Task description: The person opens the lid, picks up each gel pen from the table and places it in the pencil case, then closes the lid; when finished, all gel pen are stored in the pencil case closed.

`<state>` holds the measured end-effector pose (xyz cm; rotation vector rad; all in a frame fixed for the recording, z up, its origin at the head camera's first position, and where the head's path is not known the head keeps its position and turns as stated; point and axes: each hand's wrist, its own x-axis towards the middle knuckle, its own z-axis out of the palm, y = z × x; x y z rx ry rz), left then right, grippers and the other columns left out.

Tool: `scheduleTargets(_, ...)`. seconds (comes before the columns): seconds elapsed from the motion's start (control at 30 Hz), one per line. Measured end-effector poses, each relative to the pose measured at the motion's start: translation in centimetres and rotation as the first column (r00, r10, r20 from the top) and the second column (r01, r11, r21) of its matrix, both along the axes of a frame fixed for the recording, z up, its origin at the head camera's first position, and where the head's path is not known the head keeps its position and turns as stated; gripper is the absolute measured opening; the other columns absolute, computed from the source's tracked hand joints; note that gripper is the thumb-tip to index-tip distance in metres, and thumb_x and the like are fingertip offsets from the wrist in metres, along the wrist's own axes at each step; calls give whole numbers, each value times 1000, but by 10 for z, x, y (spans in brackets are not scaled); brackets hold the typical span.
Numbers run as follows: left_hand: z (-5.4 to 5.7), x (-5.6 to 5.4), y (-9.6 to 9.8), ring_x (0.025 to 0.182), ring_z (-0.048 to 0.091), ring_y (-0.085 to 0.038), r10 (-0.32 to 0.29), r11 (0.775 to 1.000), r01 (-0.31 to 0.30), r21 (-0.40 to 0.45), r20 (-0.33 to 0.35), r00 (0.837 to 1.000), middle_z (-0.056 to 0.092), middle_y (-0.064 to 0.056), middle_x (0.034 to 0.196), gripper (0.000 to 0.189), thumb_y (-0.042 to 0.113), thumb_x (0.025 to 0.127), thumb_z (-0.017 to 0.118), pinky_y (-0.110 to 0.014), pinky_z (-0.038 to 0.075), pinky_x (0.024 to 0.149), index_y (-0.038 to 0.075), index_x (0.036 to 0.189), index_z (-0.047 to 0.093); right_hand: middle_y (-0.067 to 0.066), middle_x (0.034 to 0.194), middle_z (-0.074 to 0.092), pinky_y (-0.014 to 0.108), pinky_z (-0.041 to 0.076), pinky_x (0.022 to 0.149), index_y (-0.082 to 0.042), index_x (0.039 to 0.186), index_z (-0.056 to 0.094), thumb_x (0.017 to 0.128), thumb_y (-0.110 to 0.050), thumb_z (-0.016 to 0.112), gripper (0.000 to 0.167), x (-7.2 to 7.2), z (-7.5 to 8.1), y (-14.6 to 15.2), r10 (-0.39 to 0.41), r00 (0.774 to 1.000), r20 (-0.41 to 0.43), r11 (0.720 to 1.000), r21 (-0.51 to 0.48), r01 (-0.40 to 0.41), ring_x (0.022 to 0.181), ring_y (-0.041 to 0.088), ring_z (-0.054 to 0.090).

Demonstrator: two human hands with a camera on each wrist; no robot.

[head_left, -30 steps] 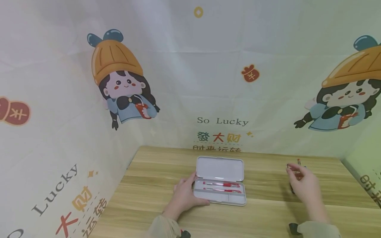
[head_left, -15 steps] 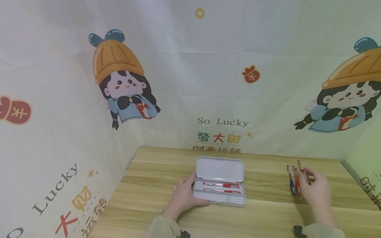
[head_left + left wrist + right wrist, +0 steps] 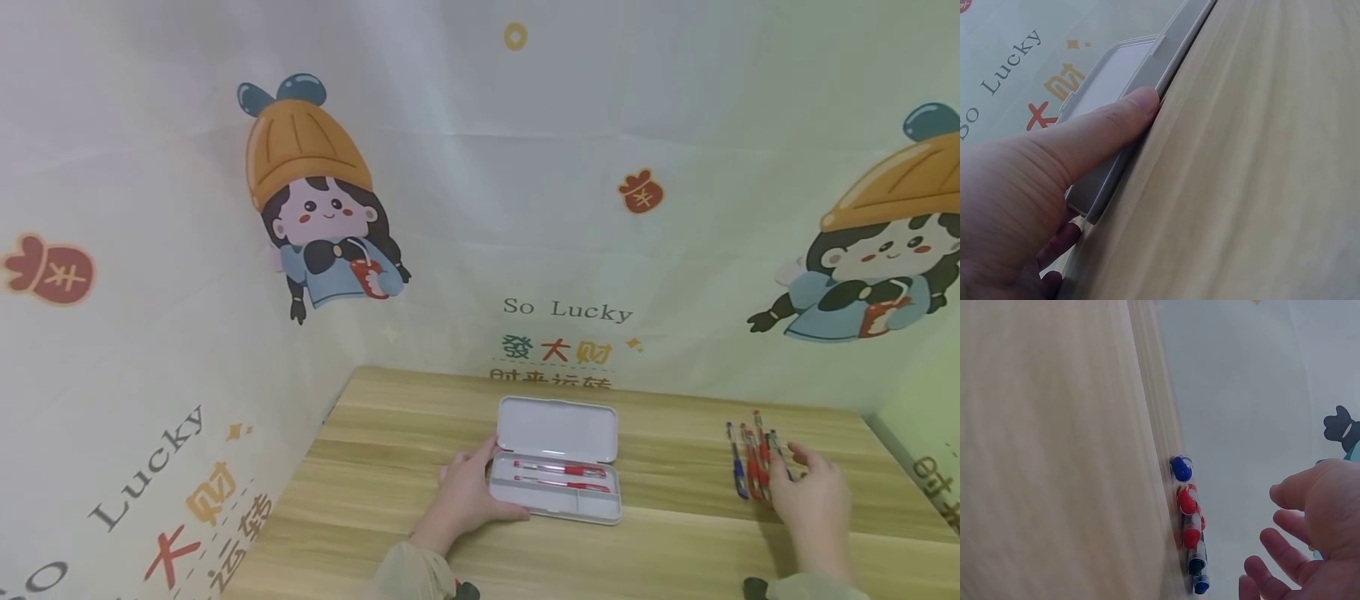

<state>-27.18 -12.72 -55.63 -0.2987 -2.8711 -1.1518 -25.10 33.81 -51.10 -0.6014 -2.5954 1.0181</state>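
Observation:
My left hand grips the left end of a pale grey pencil case, thumb along its front edge. In the left wrist view the thumb presses the case's side wall. The lid stands open at the back. Two clear pens with red grips, an upper red pen and a lower red pen, lie inside. My right hand is at the right of a loose row of pens, holding nothing, its fingers loosely bent. The right wrist view shows a blue pen, red pens and darker ones beside the hand.
The wooden table meets a printed cloth backdrop at its back and left. The row of pens lies to the right of the case, with bare wood between them.
My right hand has moved rightward from the left end of the pen row to its right side, uncovering the pens. The left hand stays on the case; the head view has shifted slightly.

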Motion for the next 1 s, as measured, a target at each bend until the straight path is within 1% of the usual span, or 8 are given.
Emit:
scheduleTargets(0.13, 0, -1, 1, 139, 51, -34, 6, 1000, -6, 4, 4, 1000, 67, -7, 154, 140, 55, 55, 108, -55, 37, 112, 20, 172, 40, 42, 155, 48, 73, 35, 117, 12, 155, 46, 111, -30, 48, 62, 1, -4, 5, -7, 999, 42, 1000, 20, 6, 142, 62, 42)
scheduleTargets(0.4, 1, -1, 0, 141, 52, -35, -1, 1000, 1, 6, -2, 1000, 68, -7, 154, 139, 55, 56, 107, -54, 36, 111, 19, 172, 40, 43, 152, 50, 70, 36, 117, 16, 154, 43, 111, -33, 47, 65, 1, -11, 12, -20, 991, 130, 998, 57, 13, 138, 61, 45)
scheduleTargets(0.53, 2, -1, 0, 141, 52, -35, -1, 1000, 1, 11, -2, 1000, 67, -7, 154, 139, 55, 56, 107, -54, 35, 112, 19, 172, 40, 43, 151, 51, 70, 37, 117, 17, 152, 43, 111, -32, 47, 65, 2, -14, 14, -28, 989, 146, 997, 82, 16, 137, 62, 46)
scheduleTargets(0.73, 2, 0, 1, 141, 52, -34, 5, 1000, -5, 8, -1, 1000, 68, -8, 153, 139, 54, 55, 108, -56, 36, 113, 19, 171, 40, 46, 150, 50, 70, 36, 117, 17, 150, 46, 109, -28, 48, 61, 3, -18, 16, -47, 984, 173, 995, 98, 30, 137, 65, 46)
scheduleTargets(0.83, 2, 1, 1, 141, 51, -34, 12, 1000, -12, 5, 6, 1000, 67, -9, 152, 140, 54, 55, 108, -56, 37, 113, 19, 172, 40, 45, 150, 51, 70, 38, 116, 17, 148, 48, 109, -26, 48, 58, 5, -20, 17, -46, 981, 189, 992, 125, 22, 136, 66, 49)
scheduleTargets(1.0, 2, 1, 2, 141, 51, -35, 15, 1000, -15, 2, 8, 1000, 66, -11, 153, 141, 54, 54, 108, -58, 38, 114, 19, 172, 39, 43, 149, 55, 67, 41, 112, 16, 146, 51, 110, -25, 47, 55, 6, -21, 19, -36, 977, 210, 986, 166, 0, 132, 64, 53)
